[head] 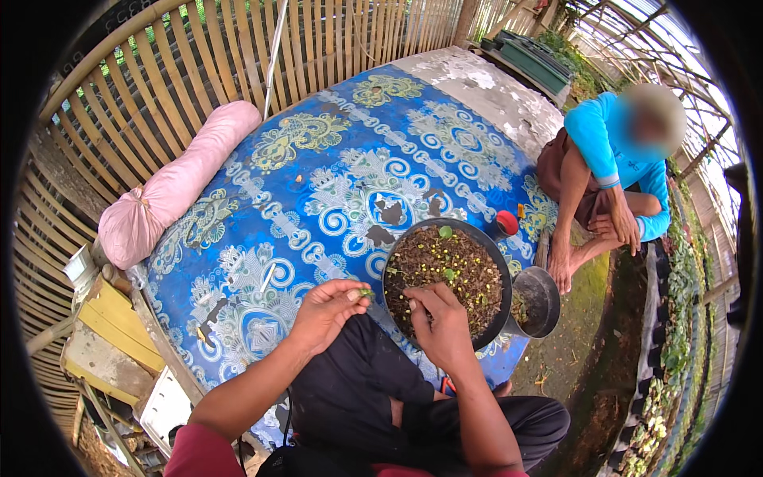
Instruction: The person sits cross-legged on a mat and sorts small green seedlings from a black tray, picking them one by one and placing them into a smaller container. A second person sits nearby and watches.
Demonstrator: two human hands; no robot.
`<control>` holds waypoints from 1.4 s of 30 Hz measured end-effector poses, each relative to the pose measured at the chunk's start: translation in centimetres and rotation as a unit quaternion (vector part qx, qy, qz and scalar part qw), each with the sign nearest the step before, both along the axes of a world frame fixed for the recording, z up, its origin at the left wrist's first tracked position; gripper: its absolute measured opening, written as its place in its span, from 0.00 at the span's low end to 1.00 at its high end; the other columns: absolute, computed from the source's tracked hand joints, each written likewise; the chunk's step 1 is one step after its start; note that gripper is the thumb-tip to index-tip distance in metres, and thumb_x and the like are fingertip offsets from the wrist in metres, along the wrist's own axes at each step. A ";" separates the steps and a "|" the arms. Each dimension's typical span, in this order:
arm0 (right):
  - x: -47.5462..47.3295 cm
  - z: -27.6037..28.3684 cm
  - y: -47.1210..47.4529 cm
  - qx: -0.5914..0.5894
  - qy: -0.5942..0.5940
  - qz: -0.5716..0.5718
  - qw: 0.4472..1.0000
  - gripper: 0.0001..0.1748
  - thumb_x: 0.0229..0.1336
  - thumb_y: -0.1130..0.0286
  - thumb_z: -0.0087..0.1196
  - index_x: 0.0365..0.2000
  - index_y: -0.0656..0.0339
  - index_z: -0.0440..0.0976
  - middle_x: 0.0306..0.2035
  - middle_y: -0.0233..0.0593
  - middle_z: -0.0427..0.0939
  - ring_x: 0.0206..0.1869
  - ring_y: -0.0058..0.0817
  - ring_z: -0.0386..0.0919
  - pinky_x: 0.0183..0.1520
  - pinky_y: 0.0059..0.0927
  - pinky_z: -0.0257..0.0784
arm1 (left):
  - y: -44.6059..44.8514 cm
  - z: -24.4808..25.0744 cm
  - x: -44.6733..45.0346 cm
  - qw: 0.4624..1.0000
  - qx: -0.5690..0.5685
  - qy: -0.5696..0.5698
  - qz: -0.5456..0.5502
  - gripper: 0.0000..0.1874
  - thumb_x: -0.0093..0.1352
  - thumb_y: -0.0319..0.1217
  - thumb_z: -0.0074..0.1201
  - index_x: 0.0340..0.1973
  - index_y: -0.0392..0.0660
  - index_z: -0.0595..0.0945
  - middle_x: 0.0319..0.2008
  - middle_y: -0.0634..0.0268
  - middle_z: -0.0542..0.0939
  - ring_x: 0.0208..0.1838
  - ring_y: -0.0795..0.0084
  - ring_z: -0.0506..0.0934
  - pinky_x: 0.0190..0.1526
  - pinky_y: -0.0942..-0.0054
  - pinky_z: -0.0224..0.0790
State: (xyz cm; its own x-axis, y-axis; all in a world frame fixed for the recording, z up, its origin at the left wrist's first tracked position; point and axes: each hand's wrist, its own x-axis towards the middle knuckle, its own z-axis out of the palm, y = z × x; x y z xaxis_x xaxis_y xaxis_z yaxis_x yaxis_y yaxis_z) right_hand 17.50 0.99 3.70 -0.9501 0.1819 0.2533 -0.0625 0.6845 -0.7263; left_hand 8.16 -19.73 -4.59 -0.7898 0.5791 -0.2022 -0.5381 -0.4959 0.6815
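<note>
My left hand [331, 310] pinches a small green plant piece [366, 293] between thumb and fingertips, just left of a wide black tub. Over the near left part of the tub [506, 286] is my right hand [438, 322], its fingertips low at the dark soil mix [477, 268]; whether they hold anything cannot be told. Many tiny yellow-green sprouts and a few larger round leaves [446, 232] show on the soil. A smaller black pot [545, 304] stands against the tub's right side, with some plant matter inside. Behind the tub is a small red-rimmed cup [506, 223].
A blue patterned sheet [286, 208] covers the platform. A person in a blue shirt [596, 131] sits at its right edge. A long pink bundle [179, 179] lies by the bamboo fence [202, 53]. Green trays [533, 59] stand at the back right. Plant rows [676, 334] run along the right.
</note>
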 end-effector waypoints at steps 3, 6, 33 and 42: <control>0.4 2.0 -0.9 -0.042 0.047 0.031 0.998 0.13 0.61 0.82 0.61 0.47 0.64 0.84 0.41 0.46 0.80 0.40 0.38 0.83 0.43 0.33 0.79 | 1.0 2.1 0.2 0.998 0.031 0.006 -0.049 0.10 0.76 0.23 0.58 0.51 0.35 0.85 0.49 0.56 0.86 0.48 0.68 0.85 0.52 0.69 0.80; 0.7 3.7 -1.4 -0.047 0.076 0.027 0.996 0.16 0.59 0.83 0.64 0.48 0.64 0.83 0.42 0.45 0.81 0.42 0.37 0.85 0.45 0.33 0.80 | 2.3 4.3 0.3 0.995 0.043 0.049 -0.075 0.09 0.76 0.22 0.58 0.51 0.36 0.85 0.51 0.57 0.85 0.50 0.70 0.84 0.54 0.71 0.79; 1.9 4.6 1.6 -0.448 -0.025 0.031 0.893 0.09 0.73 0.71 0.57 0.39 0.66 0.82 0.36 0.28 0.83 0.37 0.13 0.77 0.42 0.21 0.74 | 6.2 8.7 0.8 0.991 0.049 0.118 -0.044 0.04 0.73 0.20 0.58 0.42 0.39 0.80 0.44 0.54 0.85 0.42 0.66 0.83 0.48 0.68 0.77; 1.5 -2.4 5.0 -0.328 0.006 -0.128 0.936 0.08 0.70 0.73 0.61 0.37 0.70 0.84 0.32 0.32 0.85 0.37 0.17 0.83 0.42 0.23 0.79 | 3.6 3.5 -1.9 0.990 -0.057 0.129 0.026 0.06 0.75 0.23 0.60 0.45 0.34 0.82 0.43 0.57 0.85 0.44 0.72 0.83 0.50 0.71 0.78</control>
State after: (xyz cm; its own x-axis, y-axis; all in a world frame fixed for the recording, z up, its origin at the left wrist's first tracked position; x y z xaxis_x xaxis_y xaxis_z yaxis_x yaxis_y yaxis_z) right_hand 18.96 6.02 1.28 -0.8520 0.5233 0.0177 0.0322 0.0862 -0.9958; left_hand 6.23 -16.17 -1.09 -0.8514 0.5219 -0.0528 -0.3157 -0.4296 0.8460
